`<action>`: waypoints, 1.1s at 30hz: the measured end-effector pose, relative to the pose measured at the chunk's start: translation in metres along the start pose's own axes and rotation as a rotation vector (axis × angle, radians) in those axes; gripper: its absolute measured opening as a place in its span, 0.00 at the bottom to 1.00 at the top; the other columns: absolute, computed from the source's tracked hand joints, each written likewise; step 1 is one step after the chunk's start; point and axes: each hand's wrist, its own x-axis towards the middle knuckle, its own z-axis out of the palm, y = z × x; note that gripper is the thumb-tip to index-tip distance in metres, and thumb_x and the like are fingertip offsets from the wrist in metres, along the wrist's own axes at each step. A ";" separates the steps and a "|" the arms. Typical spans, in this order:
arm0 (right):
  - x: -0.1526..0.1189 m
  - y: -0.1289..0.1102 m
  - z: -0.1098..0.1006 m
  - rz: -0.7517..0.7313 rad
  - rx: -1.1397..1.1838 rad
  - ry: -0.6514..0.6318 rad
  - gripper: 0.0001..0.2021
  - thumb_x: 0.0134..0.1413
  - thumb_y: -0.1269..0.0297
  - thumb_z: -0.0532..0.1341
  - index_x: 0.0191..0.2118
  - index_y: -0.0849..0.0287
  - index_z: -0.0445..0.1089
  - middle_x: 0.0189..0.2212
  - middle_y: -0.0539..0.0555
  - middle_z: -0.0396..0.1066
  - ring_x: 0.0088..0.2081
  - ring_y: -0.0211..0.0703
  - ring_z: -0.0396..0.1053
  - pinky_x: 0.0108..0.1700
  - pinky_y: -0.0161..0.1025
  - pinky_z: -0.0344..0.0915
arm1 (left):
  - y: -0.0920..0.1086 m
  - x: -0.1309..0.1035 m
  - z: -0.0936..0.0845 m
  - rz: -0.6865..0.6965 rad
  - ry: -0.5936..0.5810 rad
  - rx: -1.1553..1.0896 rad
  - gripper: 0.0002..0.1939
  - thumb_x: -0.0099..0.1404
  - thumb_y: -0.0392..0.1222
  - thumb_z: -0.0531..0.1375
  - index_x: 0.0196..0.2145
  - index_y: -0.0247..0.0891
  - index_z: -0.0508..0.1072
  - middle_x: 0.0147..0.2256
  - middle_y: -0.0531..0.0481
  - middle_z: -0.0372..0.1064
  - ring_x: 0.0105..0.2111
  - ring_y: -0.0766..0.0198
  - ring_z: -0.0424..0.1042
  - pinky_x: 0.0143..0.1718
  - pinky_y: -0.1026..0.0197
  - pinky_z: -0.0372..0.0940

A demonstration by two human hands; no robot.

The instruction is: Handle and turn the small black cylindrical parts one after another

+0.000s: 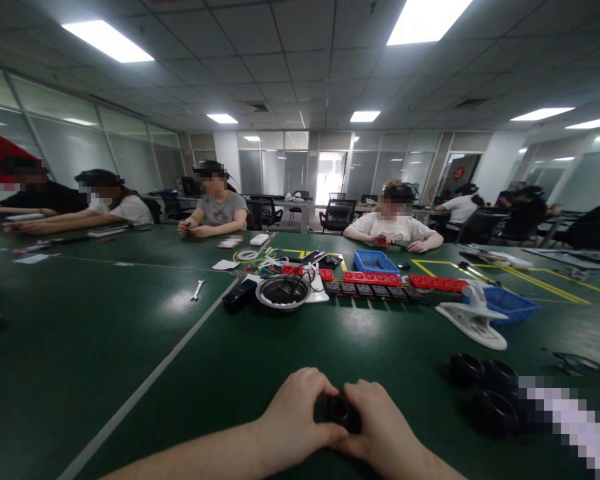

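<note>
Low in the middle of the head view, my left hand (300,410) and my right hand (377,423) close from either side around a small black part with a round hole (339,408). Its exact kind does not show, and the fingers hide much of it. The part is just over the green tabletop (220,400); I cannot tell whether it touches the surface. To the right of my right hand stand several black ring-shaped parts (495,408) in a cluster.
Ahead lie a metal bowl with cables (283,293), a black handheld device (240,295), red power strips (373,277), a white clamp stand (473,320) and blue trays (376,261). A wrench (197,290) lies left. Several people sit around the table. A blurred patch covers the lower right.
</note>
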 end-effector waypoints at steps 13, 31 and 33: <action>0.002 0.012 -0.026 -0.174 0.310 -0.271 0.15 0.34 0.67 0.69 0.34 0.58 0.71 0.33 0.49 0.64 0.39 0.44 0.60 0.40 0.37 0.55 | -0.011 0.004 -0.014 0.281 -0.208 -0.076 0.21 0.49 0.41 0.67 0.41 0.42 0.69 0.35 0.54 0.65 0.36 0.64 0.65 0.38 0.66 0.59; -0.006 0.001 -0.021 -0.133 0.253 -0.206 0.22 0.35 0.62 0.67 0.41 0.57 0.67 0.39 0.52 0.63 0.42 0.48 0.59 0.43 0.40 0.54 | -0.011 0.004 -0.011 0.220 -0.163 -0.076 0.20 0.48 0.42 0.68 0.39 0.39 0.69 0.34 0.54 0.64 0.35 0.64 0.64 0.36 0.66 0.59; -0.003 0.008 -0.024 -0.154 0.313 -0.253 0.15 0.37 0.65 0.66 0.36 0.58 0.69 0.36 0.50 0.64 0.41 0.45 0.60 0.42 0.38 0.55 | -0.014 0.005 -0.011 0.263 -0.173 -0.087 0.20 0.49 0.42 0.67 0.40 0.40 0.69 0.34 0.54 0.64 0.35 0.64 0.64 0.37 0.66 0.59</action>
